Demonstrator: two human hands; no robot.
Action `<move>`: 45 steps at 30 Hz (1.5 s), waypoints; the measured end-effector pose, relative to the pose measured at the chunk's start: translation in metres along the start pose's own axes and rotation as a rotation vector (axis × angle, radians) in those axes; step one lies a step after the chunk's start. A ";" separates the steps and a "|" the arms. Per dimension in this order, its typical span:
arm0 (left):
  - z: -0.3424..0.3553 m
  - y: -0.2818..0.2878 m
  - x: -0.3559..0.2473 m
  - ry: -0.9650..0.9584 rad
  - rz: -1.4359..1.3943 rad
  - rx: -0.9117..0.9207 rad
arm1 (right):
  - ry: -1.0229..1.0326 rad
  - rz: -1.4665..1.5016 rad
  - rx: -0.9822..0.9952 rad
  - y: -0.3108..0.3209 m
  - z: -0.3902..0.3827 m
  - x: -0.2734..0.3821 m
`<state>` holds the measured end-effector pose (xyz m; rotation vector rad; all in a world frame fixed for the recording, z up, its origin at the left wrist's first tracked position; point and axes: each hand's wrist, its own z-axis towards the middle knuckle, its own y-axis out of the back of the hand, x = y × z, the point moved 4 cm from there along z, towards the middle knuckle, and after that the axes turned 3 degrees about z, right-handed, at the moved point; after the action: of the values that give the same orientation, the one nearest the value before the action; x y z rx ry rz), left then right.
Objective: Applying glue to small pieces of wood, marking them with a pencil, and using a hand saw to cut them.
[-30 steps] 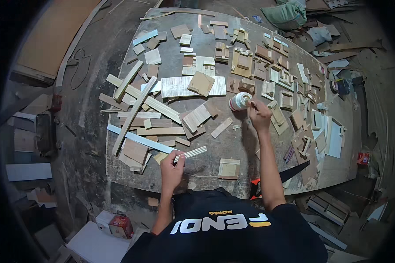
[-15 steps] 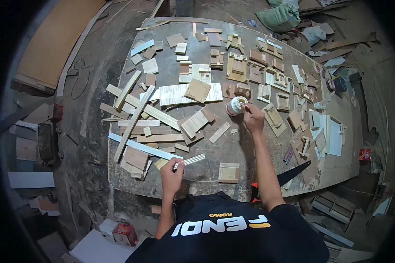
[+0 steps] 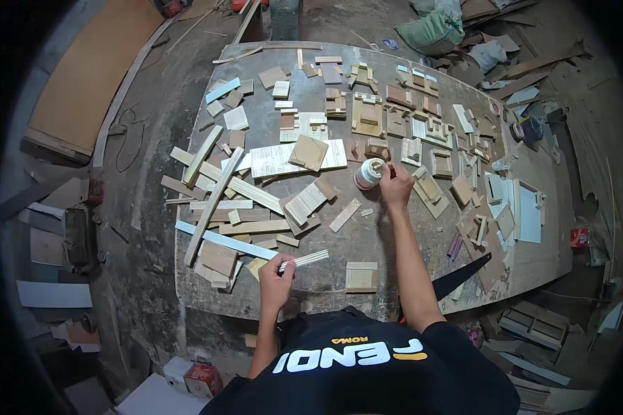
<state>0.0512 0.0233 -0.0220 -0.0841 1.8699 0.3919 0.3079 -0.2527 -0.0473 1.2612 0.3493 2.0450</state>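
In my left hand (image 3: 278, 273), whose fingers are closed, is a short pale striped wood strip (image 3: 307, 257), held low over the bench near a long white-blue slat (image 3: 223, 236). My right hand (image 3: 396, 181) pinches a thin stick (image 3: 387, 168) at the mouth of a white jar (image 3: 367, 178) with pale contents. Around them on the worn bench (image 3: 304, 294) lie loose wood offcuts (image 3: 308, 200), a wide pale board (image 3: 266, 163) and a small square block (image 3: 360, 277). A handsaw (image 3: 464, 272) lies partly behind my right forearm.
Several small assembled wood pieces (image 3: 367, 114) cover the back and right of the bench. A dark bucket (image 3: 526, 133) sits at the right edge, green sacks (image 3: 429, 34) on the floor beyond, a leaning panel (image 3: 90, 83) at left, and scrap boards (image 3: 533, 325) below right.
The view has shifted, so the bench appears lower in the picture. My right hand stays at the jar with the stick, and my left hand still holds the strip.
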 end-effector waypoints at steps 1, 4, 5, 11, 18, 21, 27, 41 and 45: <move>0.000 0.001 -0.001 -0.010 -0.012 -0.002 | -0.020 -0.012 -0.012 0.000 0.001 -0.005; -0.002 0.004 0.000 0.005 -0.022 -0.001 | -0.042 -0.045 0.003 0.000 0.003 -0.003; -0.003 0.005 0.001 0.006 -0.023 -0.006 | -0.103 -0.011 -0.007 0.000 0.005 -0.004; -0.010 0.006 -0.001 0.030 -0.015 0.016 | -0.268 0.010 -0.116 0.004 0.016 -0.044; -0.010 0.010 0.002 -0.028 0.016 -0.011 | -0.289 0.011 -0.119 0.004 0.025 -0.047; -0.008 0.007 0.003 0.010 -0.008 0.005 | -0.303 -0.009 -0.117 0.004 0.028 -0.053; -0.008 0.006 0.009 0.032 -0.011 0.012 | -0.451 0.257 -0.142 0.015 0.038 -0.047; -0.005 -0.005 0.009 0.040 -0.040 0.045 | -0.556 0.557 -0.166 0.032 0.042 -0.078; -0.002 -0.005 0.011 0.042 -0.065 0.050 | -0.578 0.609 -0.168 0.037 0.043 -0.080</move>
<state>0.0468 0.0191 -0.0326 -0.1205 1.9123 0.3005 0.3517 -0.3393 -0.0593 1.9275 -0.5231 1.9848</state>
